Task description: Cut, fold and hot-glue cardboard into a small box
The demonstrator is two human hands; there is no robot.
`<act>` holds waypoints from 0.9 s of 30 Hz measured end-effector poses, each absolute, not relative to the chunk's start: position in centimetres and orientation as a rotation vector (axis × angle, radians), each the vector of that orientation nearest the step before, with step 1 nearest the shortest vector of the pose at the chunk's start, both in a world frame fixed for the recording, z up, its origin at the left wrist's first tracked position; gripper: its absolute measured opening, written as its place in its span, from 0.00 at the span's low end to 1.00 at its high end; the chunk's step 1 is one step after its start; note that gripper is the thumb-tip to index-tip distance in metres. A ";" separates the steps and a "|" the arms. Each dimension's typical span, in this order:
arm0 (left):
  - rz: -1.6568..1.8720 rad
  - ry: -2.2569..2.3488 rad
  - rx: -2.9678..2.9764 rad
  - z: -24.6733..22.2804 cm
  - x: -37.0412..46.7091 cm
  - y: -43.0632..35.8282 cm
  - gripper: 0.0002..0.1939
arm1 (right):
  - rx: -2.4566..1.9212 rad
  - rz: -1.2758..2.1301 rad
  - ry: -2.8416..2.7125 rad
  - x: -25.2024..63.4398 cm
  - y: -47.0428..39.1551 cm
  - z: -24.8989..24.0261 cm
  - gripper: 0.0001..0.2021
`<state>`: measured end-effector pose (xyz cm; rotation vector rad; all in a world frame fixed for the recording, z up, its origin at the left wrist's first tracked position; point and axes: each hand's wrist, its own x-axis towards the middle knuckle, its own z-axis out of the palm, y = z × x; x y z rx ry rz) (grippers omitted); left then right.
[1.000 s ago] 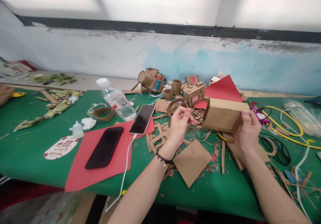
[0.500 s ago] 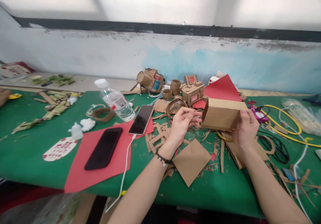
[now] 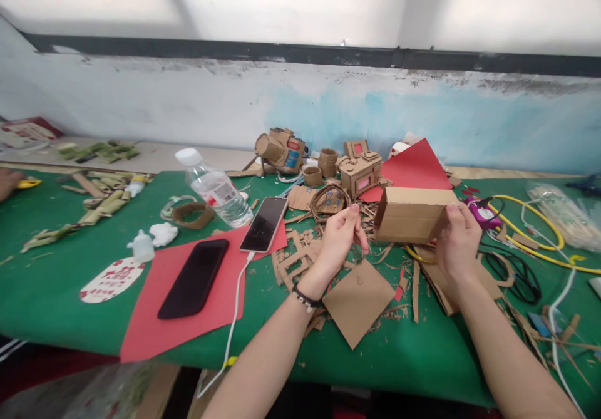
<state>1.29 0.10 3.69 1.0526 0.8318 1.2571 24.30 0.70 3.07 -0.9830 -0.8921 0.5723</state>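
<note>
My right hand [image 3: 456, 243] grips the right end of an open cardboard box [image 3: 413, 215], which is raised above the scraps. Just left of the box, my left hand [image 3: 342, 236] has its thumb and fingers pressed together; anything between them is too small to make out. A square cardboard piece [image 3: 359, 303] lies on the green table below my hands. Cardboard scraps [image 3: 298, 259] are spread beside my left wrist. Behind the hands stand a small cardboard camera model [image 3: 360, 175] and a ring of twisted cardboard [image 3: 330, 201].
To the left are a water bottle [image 3: 218, 190], a phone with a white cable [image 3: 263, 223] and a black phone [image 3: 194, 278] on red paper [image 3: 141, 328]. Yellow cable [image 3: 558, 231] lies at the right. Another person's hand [image 3: 8, 182] shows at the far left.
My left hand has moved slightly away from the box, and its fingers have drawn together. The box has shifted a little left and down in my right hand.
</note>
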 end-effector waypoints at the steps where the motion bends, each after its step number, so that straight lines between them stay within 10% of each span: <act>1: 1.279 0.833 1.053 3.7 1.3 0.2 0.32 | -0.998 0.558 -0.910 24.3 0.7 3.1 0.19; 27: 1.424 0.788 1.092 4.2 1.6 -0.7 0.42 | -1.108 0.723 -1.286 22.9 -1.4 2.5 0.20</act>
